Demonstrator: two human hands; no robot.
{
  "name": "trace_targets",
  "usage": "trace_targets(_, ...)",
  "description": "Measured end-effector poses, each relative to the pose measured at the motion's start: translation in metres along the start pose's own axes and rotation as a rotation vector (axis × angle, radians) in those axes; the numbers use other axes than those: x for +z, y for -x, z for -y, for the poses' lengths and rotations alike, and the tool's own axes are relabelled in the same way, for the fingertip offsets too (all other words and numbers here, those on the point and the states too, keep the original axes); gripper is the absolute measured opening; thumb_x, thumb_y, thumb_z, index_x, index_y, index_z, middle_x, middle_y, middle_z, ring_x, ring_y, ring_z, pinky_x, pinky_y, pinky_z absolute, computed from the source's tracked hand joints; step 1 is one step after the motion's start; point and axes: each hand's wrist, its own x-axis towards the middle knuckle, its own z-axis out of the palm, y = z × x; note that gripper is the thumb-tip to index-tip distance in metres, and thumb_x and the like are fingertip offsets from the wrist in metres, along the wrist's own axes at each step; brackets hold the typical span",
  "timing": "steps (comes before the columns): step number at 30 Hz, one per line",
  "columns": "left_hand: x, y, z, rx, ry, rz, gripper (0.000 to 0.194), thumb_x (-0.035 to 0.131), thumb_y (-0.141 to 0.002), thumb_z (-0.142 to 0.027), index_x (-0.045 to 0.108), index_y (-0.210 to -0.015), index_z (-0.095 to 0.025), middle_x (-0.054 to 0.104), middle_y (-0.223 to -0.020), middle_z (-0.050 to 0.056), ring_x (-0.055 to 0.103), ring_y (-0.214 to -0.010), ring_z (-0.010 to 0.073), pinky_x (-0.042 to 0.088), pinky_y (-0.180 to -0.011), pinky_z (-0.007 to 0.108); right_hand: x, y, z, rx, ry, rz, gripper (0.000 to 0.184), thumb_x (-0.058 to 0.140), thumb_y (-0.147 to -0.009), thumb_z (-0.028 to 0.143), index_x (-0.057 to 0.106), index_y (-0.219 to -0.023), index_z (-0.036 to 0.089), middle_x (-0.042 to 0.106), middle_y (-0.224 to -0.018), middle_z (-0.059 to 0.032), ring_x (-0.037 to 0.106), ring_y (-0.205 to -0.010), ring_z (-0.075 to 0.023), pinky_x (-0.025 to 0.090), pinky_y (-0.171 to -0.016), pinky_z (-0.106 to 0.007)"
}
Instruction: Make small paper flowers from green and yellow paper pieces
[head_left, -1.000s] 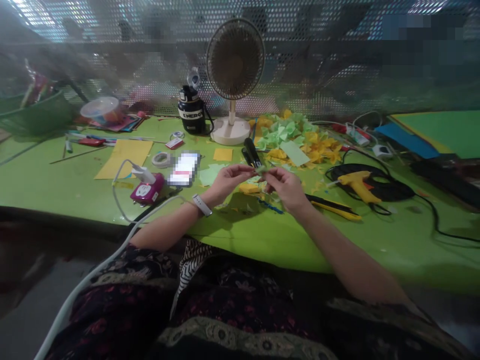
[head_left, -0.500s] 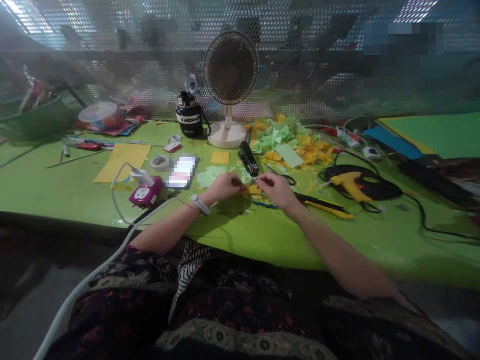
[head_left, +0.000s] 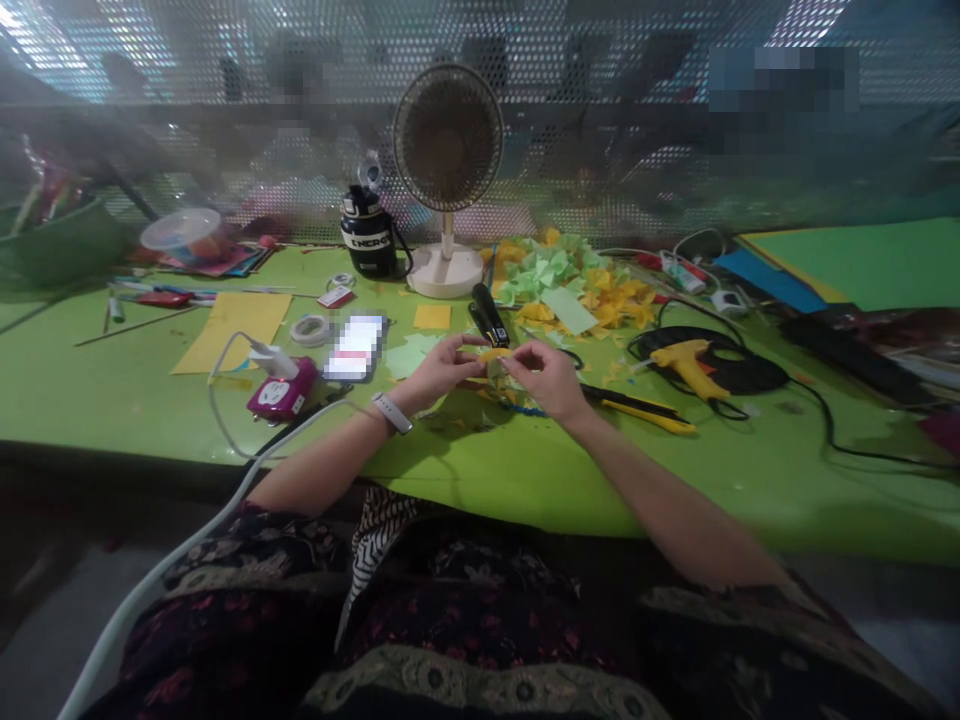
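My left hand and my right hand meet above the green table. Their fingertips pinch a small yellow paper piece, with a pale green bit showing beneath it. The exact shape is hidden by my fingers. A black stapler lies just beyond my hands, and pale green paper scraps lie left of it. Beyond my right hand is a heap of green and yellow paper flowers.
Near my right hand lie a yellow-handled cutter and a yellow glue gun with black cables. Further back stand a fan and a black bottle. A blurred phone, tape roll and magenta socket lie left.
My hands have come closer together and now pinch the yellow piece with the green bit. The view has drifted, so the table items sit further left in the picture.
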Motion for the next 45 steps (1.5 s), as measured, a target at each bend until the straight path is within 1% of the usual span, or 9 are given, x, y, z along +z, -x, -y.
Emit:
trace_targets(2, 0.002, 0.001, -0.001, -0.027, 0.030, 0.017, 0.038, 0.074, -0.078, -0.010, 0.061, -0.113, -0.014, 0.071, -0.083, 0.002, 0.070, -0.076, 0.0142, 0.059, -0.081, 0.037, 0.000, 0.000, 0.000, -0.009, 0.016, -0.029, 0.031, 0.070, -0.076, 0.051, 0.060, -0.072, 0.021, 0.064, -0.071, -0.0017, 0.057, -0.066, -0.0166, 0.047, -0.068, -0.033)
trace_targets(6, 0.004, 0.002, -0.001, -0.072, 0.119, 0.027, 0.026, 0.074, -0.076, -0.007, 0.066, -0.100, -0.012, 0.073, -0.091, 0.005, 0.072, -0.081, 0.0146, 0.059, -0.078, 0.032, 0.000, 0.000, -0.001, -0.041, 0.023, -0.102, 0.026, 0.070, -0.077, 0.045, 0.060, -0.072, 0.021, 0.062, -0.074, -0.0022, 0.056, -0.068, -0.0167, 0.047, -0.069, -0.033)
trace_targets(9, 0.007, 0.004, -0.001, -0.088, 0.179, 0.049, 0.026, 0.076, -0.074, -0.009, 0.067, -0.098, -0.013, 0.074, -0.095, 0.006, 0.073, -0.088, 0.0166, 0.058, -0.078, 0.030, 0.000, 0.001, 0.000, -0.006, 0.000, -0.112, 0.028, 0.070, -0.077, 0.046, 0.059, -0.074, 0.021, 0.060, -0.069, -0.0003, 0.053, -0.063, -0.0151, 0.044, -0.064, -0.031)
trace_targets(14, 0.009, 0.006, -0.002, -0.116, 0.201, 0.038, 0.027, 0.077, -0.076, -0.016, 0.067, -0.101, -0.014, 0.074, -0.093, 0.008, 0.074, -0.091, 0.0213, 0.059, -0.080, 0.035, 0.000, 0.002, 0.003, -0.002, 0.030, -0.109, 0.030, 0.069, -0.077, 0.049, 0.058, -0.073, 0.021, 0.059, -0.068, 0.0000, 0.050, -0.061, -0.0144, 0.042, -0.061, -0.030)
trace_targets(20, 0.007, 0.004, 0.006, -0.088, 0.144, 0.008, 0.027, 0.083, -0.072, -0.020, 0.066, -0.092, -0.013, 0.075, -0.088, 0.006, 0.074, -0.086, 0.0177, 0.058, -0.081, 0.034, 0.000, 0.003, 0.007, -0.055, 0.064, -0.089, 0.023, 0.069, -0.078, 0.043, 0.060, -0.073, 0.022, 0.063, -0.076, -0.0022, 0.055, -0.069, -0.0167, 0.046, -0.069, -0.033)
trace_targets(25, 0.006, 0.003, 0.005, -0.081, 0.128, 0.007, 0.027, 0.083, -0.073, -0.021, 0.066, -0.092, -0.012, 0.075, -0.086, 0.006, 0.074, -0.083, 0.0165, 0.059, -0.080, 0.033, -0.003, 0.000, 0.004, 0.044, -0.111, -0.067, 0.033, 0.074, -0.074, 0.049, 0.060, -0.086, 0.022, 0.063, -0.079, -0.0017, 0.057, -0.069, -0.0161, 0.049, -0.068, -0.032)
trace_targets(28, 0.007, 0.004, 0.003, -0.079, 0.137, -0.007, 0.027, 0.084, -0.072, -0.020, 0.067, -0.090, -0.011, 0.075, -0.086, 0.006, 0.074, -0.081, 0.0160, 0.059, -0.079, 0.032, -0.004, -0.001, 0.001, 0.026, -0.177, -0.044, 0.037, 0.075, -0.074, 0.047, 0.060, -0.096, 0.022, 0.064, -0.085, -0.0023, 0.060, -0.077, -0.0166, 0.052, -0.075, -0.033)
trace_targets(33, 0.008, 0.004, 0.001, -0.060, 0.139, -0.028, 0.028, 0.085, -0.071, -0.023, 0.066, -0.088, -0.011, 0.075, -0.084, 0.006, 0.073, -0.080, 0.0152, 0.058, -0.075, 0.028, -0.004, -0.001, 0.000, -0.013, -0.177, -0.020, 0.037, 0.074, -0.076, 0.042, 0.062, -0.104, 0.022, 0.065, -0.089, -0.0026, 0.062, -0.081, -0.0172, 0.053, -0.080, -0.034)
trace_targets(45, 0.005, 0.003, 0.004, 0.003, 0.055, -0.037, 0.029, 0.084, -0.073, -0.028, 0.067, -0.091, -0.012, 0.075, -0.085, 0.007, 0.073, -0.079, 0.0154, 0.057, -0.076, 0.031, -0.004, -0.003, -0.004, 0.043, -0.193, 0.026, 0.042, 0.077, -0.073, 0.049, 0.063, -0.101, 0.021, 0.065, -0.085, -0.0025, 0.063, -0.077, -0.0168, 0.056, -0.075, -0.034)
